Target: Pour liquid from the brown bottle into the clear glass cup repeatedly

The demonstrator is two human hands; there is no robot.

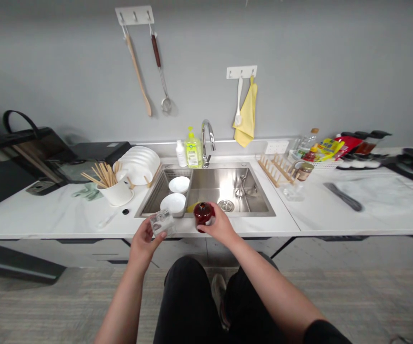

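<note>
My left hand (144,242) grips a small clear square-sided container (163,222) in front of the sink's near edge. A little to its right, my right hand (221,224) is closed around a dark red, rounded bottle (203,215) with a narrow neck at the top. The bottle looks upright and apart from the container. What the clear container holds, if anything, I cannot make out. On the counter to the left lie a small black cap (125,211) and a thin clear piece (106,221) too blurred to name.
Ahead is a steel sink (269,203) with a tap (206,136) and a drainer holding two white bowls (173,204). Left stand a chopstick holder (116,193) and racked plates (142,162). To the right are a wooden rack (269,173), a jar (304,172) and a knife (342,196).
</note>
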